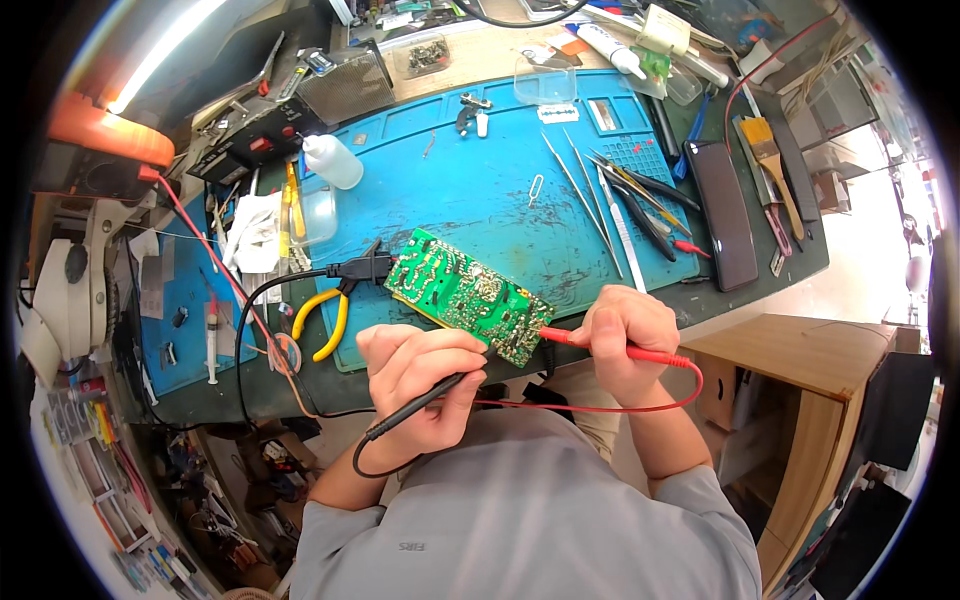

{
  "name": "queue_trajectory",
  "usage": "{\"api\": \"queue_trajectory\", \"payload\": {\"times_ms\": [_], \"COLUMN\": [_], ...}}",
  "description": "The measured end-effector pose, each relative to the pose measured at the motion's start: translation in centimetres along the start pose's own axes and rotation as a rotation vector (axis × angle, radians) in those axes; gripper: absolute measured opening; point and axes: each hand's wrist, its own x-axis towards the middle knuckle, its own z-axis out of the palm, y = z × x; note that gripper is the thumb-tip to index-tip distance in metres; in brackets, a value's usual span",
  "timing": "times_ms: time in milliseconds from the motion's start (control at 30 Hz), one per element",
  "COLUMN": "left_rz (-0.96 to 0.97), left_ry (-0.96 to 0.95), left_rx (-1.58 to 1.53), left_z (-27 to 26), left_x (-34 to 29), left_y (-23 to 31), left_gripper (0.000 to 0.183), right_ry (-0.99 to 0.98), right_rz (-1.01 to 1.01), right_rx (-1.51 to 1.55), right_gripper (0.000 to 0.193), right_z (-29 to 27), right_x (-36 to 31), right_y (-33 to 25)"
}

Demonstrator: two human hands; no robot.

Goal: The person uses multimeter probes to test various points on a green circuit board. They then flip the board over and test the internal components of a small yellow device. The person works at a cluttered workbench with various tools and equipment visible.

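A green circuit board (470,295), solder side up, lies slantwise at the near edge of the blue mat (450,200). A black power plug (368,268) on a black cable meets its upper left end. My left hand (425,385) is closed round a black test probe (415,408); its fingers are at the board's near edge and hide the probe's tip. My right hand (632,340) grips a red test probe (562,336), which points left at the board's right end. Whether its tip touches the board is too small to tell. The red lead loops below my right hand.
Yellow-handled pliers (330,322) lie left of the board. Tweezers (590,195), black-handled cutters (640,215) and a dark phone (720,215) are to the right. A white bottle (332,162) stands at the left. An orange-cased meter (105,140) sits at far left, its red lead crossing the bench.
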Motion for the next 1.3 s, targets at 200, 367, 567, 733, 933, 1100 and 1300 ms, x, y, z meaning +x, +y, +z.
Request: {"api": "queue_trajectory", "payload": {"times_ms": [200,367,567,733,933,1100,1300], "left_rz": [0.001,0.007,0.014,0.016,0.005,-0.023,-0.072], "left_ry": [-0.011,-0.021,-0.024,-0.018,-0.023,0.073,0.13], "left_rx": [0.01,0.024,0.027,0.025,0.011,-0.025,0.026], "left_z": [-0.06,-0.15,-0.11,-0.06,-0.18,-0.17,-0.07], "left_x": [-0.14,0.01,0.02,-0.09,-0.12,-0.64,-0.76], "left_y": [-0.17,-0.12,-0.19,-0.24,-0.28,-0.43,-0.16], "left_gripper": [0.015,0.012,0.01,0.01,0.012,0.012,0.011], "right_ry": [-0.02,-0.034,-0.026,-0.009,-0.022,-0.02,-0.016], "right_rz": [-0.031,-0.048,-0.074,-0.065,-0.07,-0.066,-0.057], "right_rx": [-0.017,-0.016,-0.003,0.031,0.009,-0.011,-0.022], "right_gripper": [0.023,0.021,0.021,0.021,0.022,0.022,0.022], "right_z": [-0.06,-0.2,-0.15,-0.01,-0.08,-0.08,-0.06], "right_x": [0.22,0.35,0.4,0.35,0.3,0.23,0.07], "right_y": [0.04,0.1,0.26,0.31,0.32,0.23,0.33]}}
